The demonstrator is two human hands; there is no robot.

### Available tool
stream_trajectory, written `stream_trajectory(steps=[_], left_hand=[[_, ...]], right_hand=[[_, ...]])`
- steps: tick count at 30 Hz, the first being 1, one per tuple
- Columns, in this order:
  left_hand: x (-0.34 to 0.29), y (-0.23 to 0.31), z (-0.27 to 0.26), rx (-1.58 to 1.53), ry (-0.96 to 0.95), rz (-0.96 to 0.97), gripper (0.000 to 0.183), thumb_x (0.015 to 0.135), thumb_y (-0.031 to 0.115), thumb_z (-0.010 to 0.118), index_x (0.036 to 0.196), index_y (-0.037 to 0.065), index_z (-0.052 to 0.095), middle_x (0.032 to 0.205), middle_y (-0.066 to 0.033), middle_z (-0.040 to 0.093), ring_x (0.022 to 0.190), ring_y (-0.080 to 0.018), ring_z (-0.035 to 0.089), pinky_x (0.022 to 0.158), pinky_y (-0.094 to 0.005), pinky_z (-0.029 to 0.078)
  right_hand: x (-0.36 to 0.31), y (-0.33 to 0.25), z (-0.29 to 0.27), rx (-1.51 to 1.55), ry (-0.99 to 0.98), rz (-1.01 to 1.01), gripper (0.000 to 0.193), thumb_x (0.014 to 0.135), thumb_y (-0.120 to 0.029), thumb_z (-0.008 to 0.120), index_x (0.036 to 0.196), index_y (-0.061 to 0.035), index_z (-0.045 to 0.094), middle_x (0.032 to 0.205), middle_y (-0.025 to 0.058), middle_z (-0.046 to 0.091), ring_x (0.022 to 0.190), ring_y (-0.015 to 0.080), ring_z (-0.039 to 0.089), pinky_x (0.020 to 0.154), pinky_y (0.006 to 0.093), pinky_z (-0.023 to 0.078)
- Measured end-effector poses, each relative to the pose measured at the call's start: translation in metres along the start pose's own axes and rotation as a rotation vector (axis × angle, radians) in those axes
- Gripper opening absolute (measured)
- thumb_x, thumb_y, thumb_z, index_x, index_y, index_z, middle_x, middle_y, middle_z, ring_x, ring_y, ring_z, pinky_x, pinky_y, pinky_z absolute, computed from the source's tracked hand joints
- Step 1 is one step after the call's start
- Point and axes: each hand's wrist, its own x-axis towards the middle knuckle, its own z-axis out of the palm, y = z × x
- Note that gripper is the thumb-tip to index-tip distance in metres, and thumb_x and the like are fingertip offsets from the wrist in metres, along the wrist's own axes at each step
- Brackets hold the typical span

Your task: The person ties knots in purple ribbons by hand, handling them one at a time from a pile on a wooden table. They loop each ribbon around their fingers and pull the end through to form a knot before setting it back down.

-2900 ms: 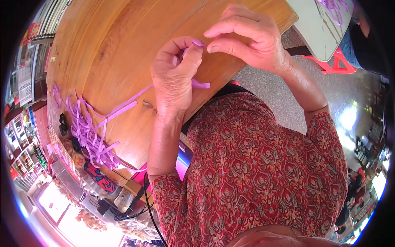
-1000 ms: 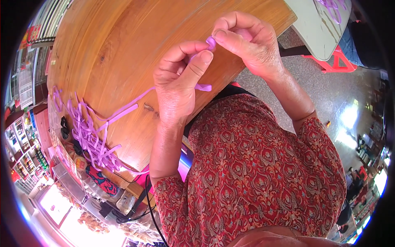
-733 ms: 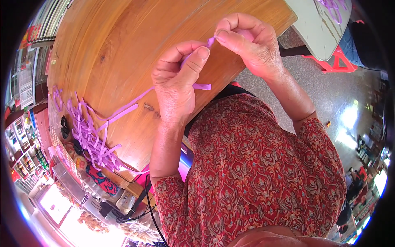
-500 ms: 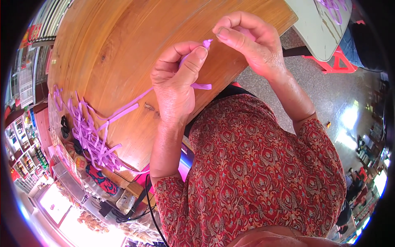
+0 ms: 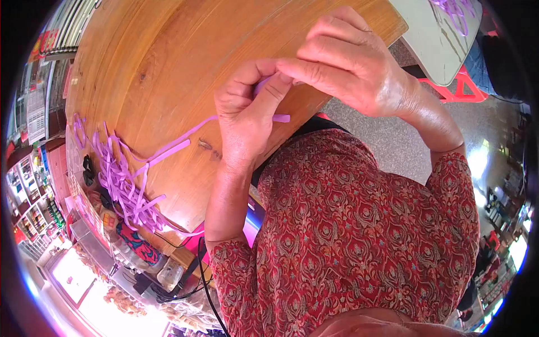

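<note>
Purple ribbon (image 5: 130, 199) lies in a loose, many-looped tangle at the left side of the wooden table (image 5: 185, 62), close to its edge. It looks light, thin and limp, so it should fold at a touch and give no resistance to a push; its smooth face may slip in a lazy pinch, though it seems hardly fragile. Tangled loops could drag one another along, so a free end looks the best place to take hold, flat between thumb and finger pad.

Rightward from the pile, a single strand (image 5: 182, 138) crosses the wood and passes behind the left hand (image 5: 247, 115). That hand keeps a narrow pinch on a purple piece (image 5: 261, 85), which shows between thumb and forefinger, above the table. Just right of the palm a short tail (image 5: 282, 118) pokes out; whether it belongs to the same strand cannot be told.

Next, the right hand (image 5: 359, 70) reaches in, its tips touching the left thumb's end, its other fingers curled; whether it grips any ribbon is hidden. Farther right stand a pale table (image 5: 432, 62), bearing more purple strands (image 5: 456, 16), and a red stool (image 5: 463, 87).
</note>
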Motion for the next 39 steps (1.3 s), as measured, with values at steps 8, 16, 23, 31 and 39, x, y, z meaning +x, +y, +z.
stream_trajectory(steps=[8,16,23,31,39], left_hand=[[-0.001,-0.004,0.000,0.224,-0.026,0.051,0.004,0.083,0.004,0.065,0.087,0.002,0.065,0.074,0.0018,0.061,0.064,-0.0023,0.053,0.050,-0.0165,0.043],[0.001,0.001,0.000,0.191,-0.091,0.096,0.005,0.078,0.001,0.068,0.080,0.000,0.064,0.067,-0.0021,0.058,0.058,-0.0059,0.051,0.052,-0.0210,0.041],[0.006,0.004,-0.015,0.587,-0.238,0.228,0.022,0.080,0.009,0.068,0.100,0.001,0.062,0.079,-0.0030,0.059,0.070,-0.0095,0.056,0.063,-0.0240,0.047],[-0.021,0.012,-0.083,1.087,0.116,0.492,0.029,0.072,0.007,0.069,0.099,0.000,0.062,0.100,-0.0150,0.059,0.089,-0.0335,0.056,0.077,-0.0394,0.046],[-0.031,0.000,-0.095,1.209,0.056,0.528,0.025,0.068,0.005,0.070,0.093,0.003,0.064,0.101,-0.0099,0.060,0.092,-0.0303,0.055,0.080,-0.0394,0.043]], right_hand=[[-0.010,0.017,0.005,-0.297,-0.086,-0.135,0.023,0.064,-0.009,0.070,0.084,0.0000,0.064,0.077,0.0059,0.056,0.074,0.0215,0.054,0.067,0.0320,0.041],[-0.021,0.025,0.005,-0.248,-0.004,-0.116,0.022,0.067,-0.009,0.070,0.088,-0.0047,0.065,0.075,0.0036,0.057,0.073,0.0221,0.055,0.066,0.0342,0.041],[-0.036,0.049,-0.009,0.166,0.195,0.376,0.017,0.082,0.005,0.059,0.099,0.0017,0.063,0.091,0.0077,0.059,0.086,0.0152,0.055,0.077,0.0239,0.042],[-0.029,0.080,0.009,-0.085,0.131,0.414,0.022,0.086,0.000,0.059,0.108,-0.0017,0.063,0.099,0.0061,0.062,0.092,0.0140,0.057,0.083,0.0222,0.042],[0.017,0.035,0.049,-0.474,0.018,0.086,0.040,0.077,-0.012,0.068,0.116,-0.0122,0.062,0.112,0.0046,0.059,0.097,0.0237,0.055,0.086,0.0347,0.043]])
